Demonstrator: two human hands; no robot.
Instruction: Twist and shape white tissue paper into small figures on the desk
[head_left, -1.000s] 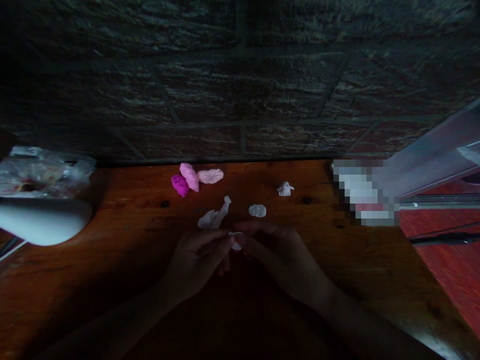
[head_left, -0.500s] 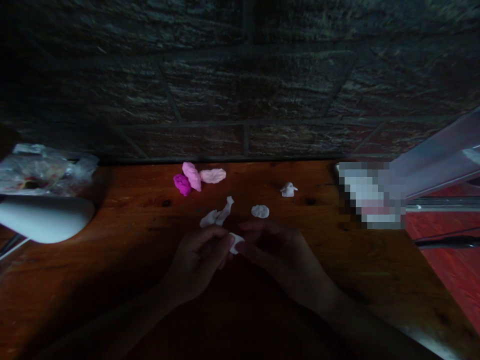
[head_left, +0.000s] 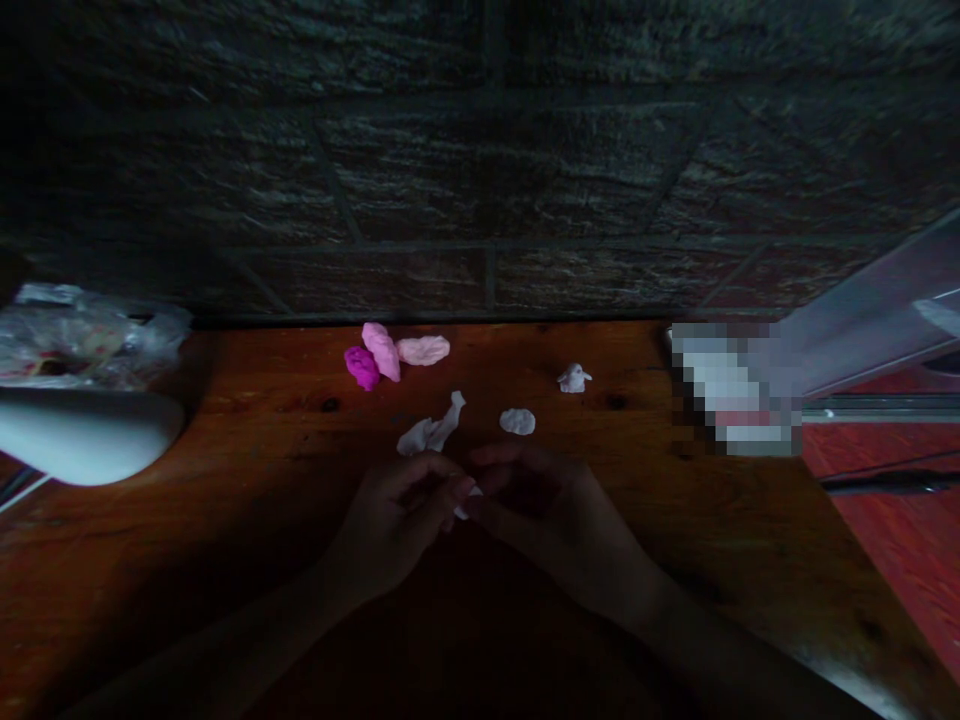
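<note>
A small white piece of modelling clay (head_left: 475,491) sits between my two hands, mostly covered by fingers. My left hand (head_left: 401,520) pinches it between thumb and fingers. From the other side, the thumb of my right hand (head_left: 559,510) presses on it, with the index finger curved above. Just beyond my hands lie a torn, crumpled white strip (head_left: 435,432) and a flat, oval white piece (head_left: 517,421). Farther right stands a little white shaped figure (head_left: 574,378). Pink lumps (head_left: 381,352) rest by the wall, touching a magenta lump (head_left: 362,369).
On the wooden table (head_left: 255,420), a white rounded object (head_left: 90,435) and a clear plastic bag (head_left: 97,335) are at the left. A blurred-out object (head_left: 727,390) lies at the right, near a translucent panel (head_left: 870,310). A dark brick wall (head_left: 420,170) borders the back.
The white piece between my hands has tilted and is more covered by my fingers. My right thumb has come closer to my left fingertips. The things on the table have stayed in place.
</note>
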